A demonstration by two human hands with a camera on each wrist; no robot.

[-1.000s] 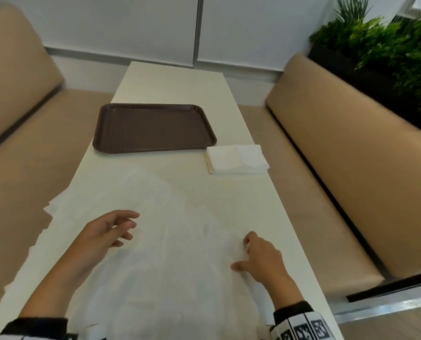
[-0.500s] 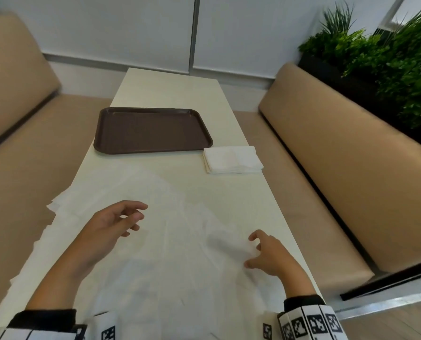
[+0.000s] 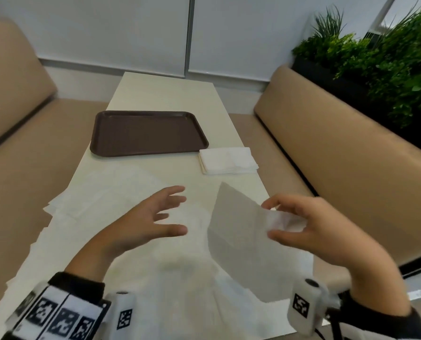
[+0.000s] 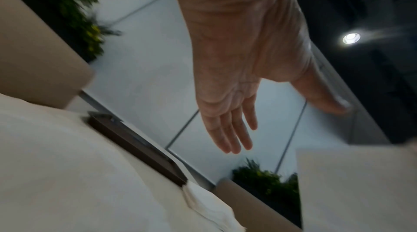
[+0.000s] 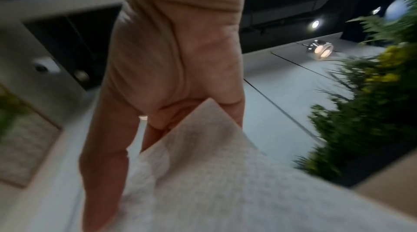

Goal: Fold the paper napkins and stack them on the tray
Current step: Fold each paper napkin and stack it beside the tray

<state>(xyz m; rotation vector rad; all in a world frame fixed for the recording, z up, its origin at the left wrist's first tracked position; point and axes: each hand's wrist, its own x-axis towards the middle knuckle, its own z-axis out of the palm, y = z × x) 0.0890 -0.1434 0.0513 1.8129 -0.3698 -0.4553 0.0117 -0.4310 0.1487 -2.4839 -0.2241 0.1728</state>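
My right hand (image 3: 273, 220) pinches one corner of a white paper napkin (image 3: 239, 231) and holds it up off the table; the right wrist view shows the same napkin (image 5: 203, 173) hanging from the fingers (image 5: 232, 111). My left hand (image 3: 165, 214) hovers just left of that napkin with its fingers spread and nothing in it; the left wrist view shows the same spread hand (image 4: 230, 125). Several unfolded napkins (image 3: 111, 192) lie spread over the near table. A brown tray (image 3: 145, 133) with nothing on it sits farther back, and a stack of folded napkins (image 3: 228, 160) lies beside its right corner.
The narrow cream table (image 3: 165, 94) runs away from me between two tan benches (image 3: 351, 153). A planter of green foliage (image 3: 388, 60) stands behind the right bench. A white panelled wall closes the far end.
My right hand has lifted a napkin off the table by its corner. My left hand has risen and moved right toward it, fingers spreading.
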